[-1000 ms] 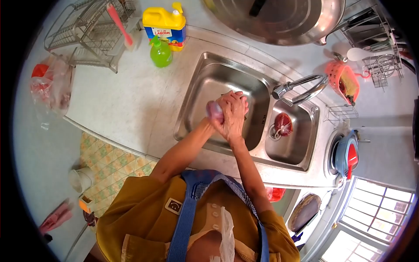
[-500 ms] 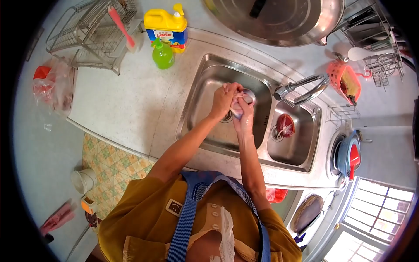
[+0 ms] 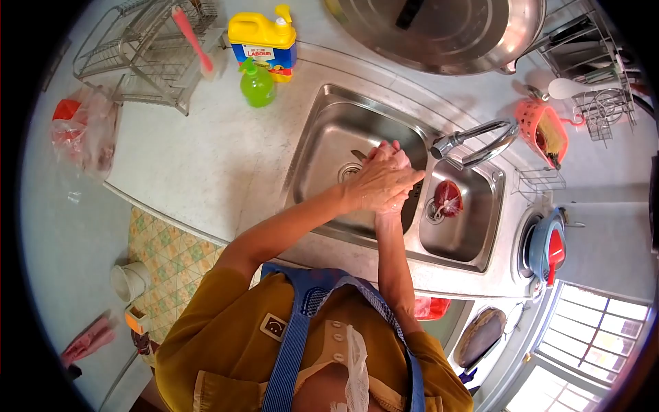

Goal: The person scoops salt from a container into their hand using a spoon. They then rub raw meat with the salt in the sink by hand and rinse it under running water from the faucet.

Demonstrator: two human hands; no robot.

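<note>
My left hand [image 3: 376, 187] lies across my right hand over the large sink basin [image 3: 316, 147], its fingers stretched toward the right. Beneath and beyond it, my right hand [image 3: 391, 159] is curled, with wet fingers. Anything between the two hands is hidden. A dark, thin piece [image 3: 358, 155] shows in the basin just left of my fingers, near the drain [image 3: 349, 170]. The small basin [image 3: 456, 240] holds a dark red item in clear plastic [image 3: 448, 198].
A curved faucet [image 3: 480, 143] stands right of my hands. Behind the sink are a green pump bottle [image 3: 257, 86], a yellow-and-blue jug [image 3: 262, 44] and a large lidded pot [image 3: 439, 31]. A wire rack [image 3: 141, 58] stands at the back left.
My left hand has moved down and right, across my right hand. The slick, pale pink piece seen between my hands is now hidden. The dark thin piece has come into view.
</note>
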